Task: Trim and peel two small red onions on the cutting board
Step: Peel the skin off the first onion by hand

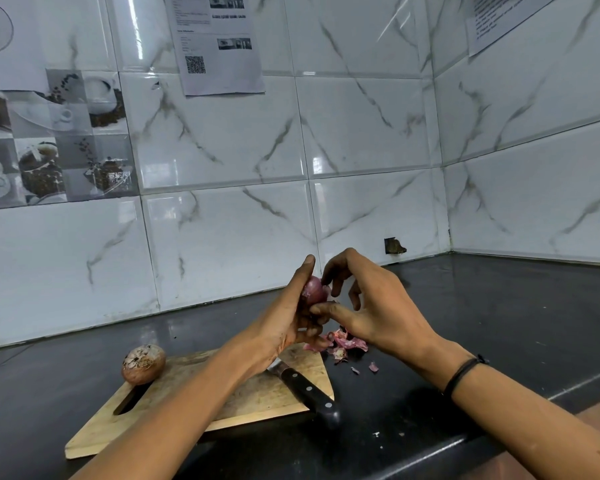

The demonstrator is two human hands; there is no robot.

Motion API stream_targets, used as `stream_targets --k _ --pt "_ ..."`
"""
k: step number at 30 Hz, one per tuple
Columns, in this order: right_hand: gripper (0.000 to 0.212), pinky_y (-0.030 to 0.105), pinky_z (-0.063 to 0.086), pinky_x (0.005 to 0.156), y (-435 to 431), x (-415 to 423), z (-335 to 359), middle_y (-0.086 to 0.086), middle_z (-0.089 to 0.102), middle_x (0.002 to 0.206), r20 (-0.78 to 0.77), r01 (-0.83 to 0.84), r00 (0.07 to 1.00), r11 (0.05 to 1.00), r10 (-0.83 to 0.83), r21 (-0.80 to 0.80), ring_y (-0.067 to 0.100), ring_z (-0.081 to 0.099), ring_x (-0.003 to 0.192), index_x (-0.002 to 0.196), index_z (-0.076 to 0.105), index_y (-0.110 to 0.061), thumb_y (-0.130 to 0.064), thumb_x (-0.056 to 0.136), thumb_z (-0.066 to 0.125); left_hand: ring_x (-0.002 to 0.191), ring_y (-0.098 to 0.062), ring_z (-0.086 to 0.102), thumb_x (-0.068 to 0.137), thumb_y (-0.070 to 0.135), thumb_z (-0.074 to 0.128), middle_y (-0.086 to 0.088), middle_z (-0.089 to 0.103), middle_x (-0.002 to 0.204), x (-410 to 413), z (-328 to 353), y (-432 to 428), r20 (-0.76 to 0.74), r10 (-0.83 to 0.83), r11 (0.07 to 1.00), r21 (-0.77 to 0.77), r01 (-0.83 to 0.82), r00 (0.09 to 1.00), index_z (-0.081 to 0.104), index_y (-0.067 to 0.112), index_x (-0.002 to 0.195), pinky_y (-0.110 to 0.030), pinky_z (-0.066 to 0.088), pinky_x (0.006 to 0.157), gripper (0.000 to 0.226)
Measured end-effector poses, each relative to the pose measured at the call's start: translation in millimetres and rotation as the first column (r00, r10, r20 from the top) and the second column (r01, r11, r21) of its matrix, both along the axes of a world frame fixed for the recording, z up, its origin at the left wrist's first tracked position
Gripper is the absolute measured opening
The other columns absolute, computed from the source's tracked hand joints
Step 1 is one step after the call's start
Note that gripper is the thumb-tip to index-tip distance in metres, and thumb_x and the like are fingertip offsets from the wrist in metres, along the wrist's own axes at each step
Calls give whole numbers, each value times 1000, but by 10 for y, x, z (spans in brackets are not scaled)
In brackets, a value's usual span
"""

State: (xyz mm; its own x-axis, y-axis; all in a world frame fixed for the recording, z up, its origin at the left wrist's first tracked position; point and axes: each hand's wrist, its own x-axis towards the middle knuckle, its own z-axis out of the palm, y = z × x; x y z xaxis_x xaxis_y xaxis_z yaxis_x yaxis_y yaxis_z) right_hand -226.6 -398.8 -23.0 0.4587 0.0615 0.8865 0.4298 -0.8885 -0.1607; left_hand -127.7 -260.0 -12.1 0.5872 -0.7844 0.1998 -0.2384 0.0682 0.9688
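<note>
Left hand [284, 323] grips an onion [314, 291]; right hand [381, 306] pinches it too (peels [347, 342] below).

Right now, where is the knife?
Head view: the knife lies on the cutting board, at its right corner beneath the left hand, black handle overhanging the edge.

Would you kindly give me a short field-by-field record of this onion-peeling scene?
left hand: grips red onion, lifted off the board
right hand: thumb and fingertips pinch at that onion
second onion: unpeeled, on cutting board beside its handle slot
knife: lying on board, handle overhanging the near edge
peels: piled on black countertop at board's far right corner
</note>
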Motion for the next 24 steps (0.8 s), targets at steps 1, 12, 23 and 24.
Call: stream_targets --k 1,12,23,24 --pt "40 24 49 65 2 4 -5 -21 56 95 -2 -6 1000 1000 6 -12 9 58 81 110 51 -25 -30 85 81 56 -15 41 87 81 37 0 47 65 4 -5 -6 21 -1 1000 4 0 1000 64 17 91 -34 53 62 69" --pt "49 6 39 65 -14 39 -29 -12 55 93 -47 47 998 994 -52 -101 -10 53 79 114 47 -21 -16 81 83 51 -13 36 93 78 25 6 39 52 -111 -30 -27 125 83 995 49 -90 989 63 30 58 -26 50 50 71" --pt "48 32 50 62 -43 29 -41 -16 54 80 -40 72 997 997 -71 26 11 56 73 99 48 -27 -58 78 78 55 -17 44 98 51 48 -2 47 58 -94 41 -36 -42 75 995 -67 -78 996 63 10 97 -41 56 69 43" --pt "48 32 50 62 -48 31 -40 -16 54 80 -42 78 996 997 -77 20 10 56 73 97 50 -27 -61 77 78 57 -18 48 98 46 50 -3 51 61 -103 42 -37 -66 59 994 -92 -65 996 62 8 100 -42 56 72 40"
